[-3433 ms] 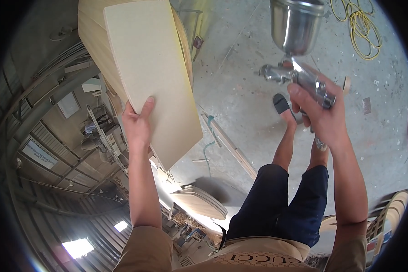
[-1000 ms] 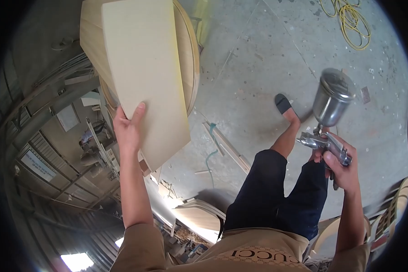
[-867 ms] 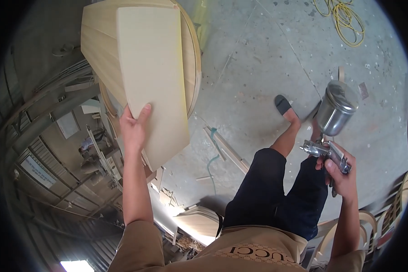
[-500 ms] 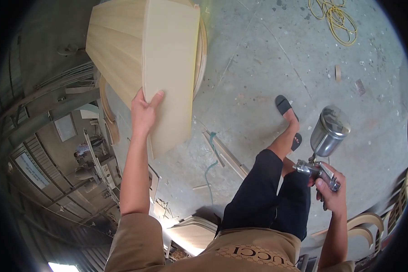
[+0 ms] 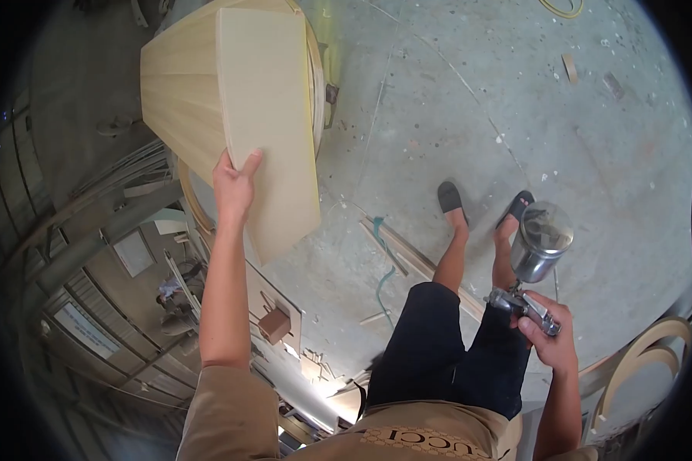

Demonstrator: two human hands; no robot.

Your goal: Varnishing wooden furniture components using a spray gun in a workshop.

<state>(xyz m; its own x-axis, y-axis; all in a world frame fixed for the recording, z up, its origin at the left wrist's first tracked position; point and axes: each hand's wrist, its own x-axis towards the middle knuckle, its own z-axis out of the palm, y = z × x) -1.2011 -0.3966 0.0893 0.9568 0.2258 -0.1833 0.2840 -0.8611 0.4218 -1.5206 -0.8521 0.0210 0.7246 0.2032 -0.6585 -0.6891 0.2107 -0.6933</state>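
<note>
My left hand grips the left edge of a long, pale wooden panel, thumb on its face and the fingers hidden behind it. The panel's far end rests on or against a large rounded piece with wooden slats. In my right hand is a metal spray gun, my fingers wrapped round its handle. A shiny metal cup sits on top of the gun, well to the right of the panel.
Wooden strips and a teal hose lie on the concrete floor near my feet. Curved wooden pieces stand at the lower right. A yellow hose lies at the far right. Another person is far off at the left.
My feet have stepped, now standing apart side by side. The panel, both hands and the spray gun sit somewhat further left in view. Both hands keep their hold.
</note>
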